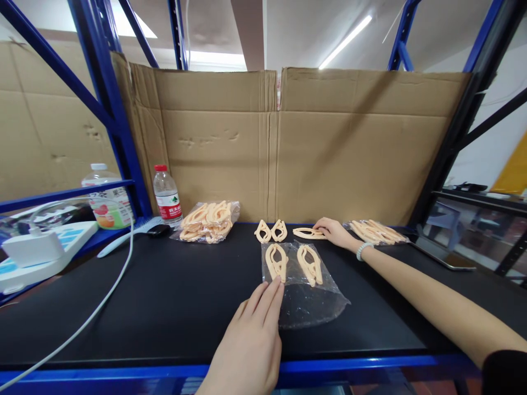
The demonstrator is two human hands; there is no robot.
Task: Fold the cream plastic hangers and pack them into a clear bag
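Observation:
My left hand (252, 334) lies flat on the black bench top, fingers stretched out, its fingertips touching the near left edge of a clear plastic bag (307, 299). Two peach plastic folding hangers (276, 262) (309, 264) rest side by side on the bag's far end. My right hand (334, 232) reaches far forward, fingers laid on a single peach hanger (307, 233) lying flat. A folded pair of hangers (270, 231) sits just left of that one. A loose heap of hangers (376, 232) lies right of my right hand.
A bag full of hangers (208, 220) lies at the back left beside a water bottle (167, 196). Cardboard sheets (288, 142) wall off the back. A white cable (102, 296) crosses the left side from a charger (35, 247). A tablet (442, 255) lies far right.

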